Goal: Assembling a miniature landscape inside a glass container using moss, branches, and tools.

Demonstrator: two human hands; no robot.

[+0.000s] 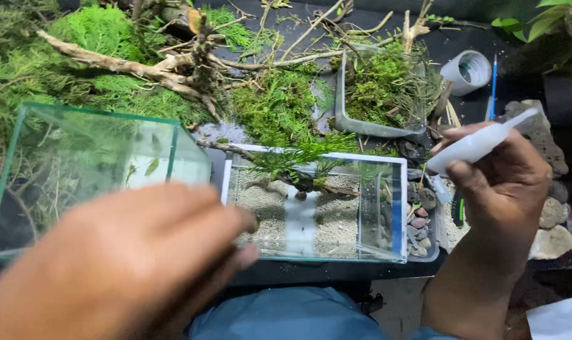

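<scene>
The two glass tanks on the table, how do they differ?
The left glass tank looks bare inside, while the middle glass tank holds pale sand, a small piece of wood and green sprigs. The left one sits tilted and partly behind the blurred left hand; the middle one sits flat and square-on. Both are clear, rectangular and open-topped.

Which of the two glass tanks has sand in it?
The glass tank in the middle, nearest the right hand, holds pale sand, a twig and green sprigs. The left tank, behind the blurred left hand, shows no sand.
</scene>
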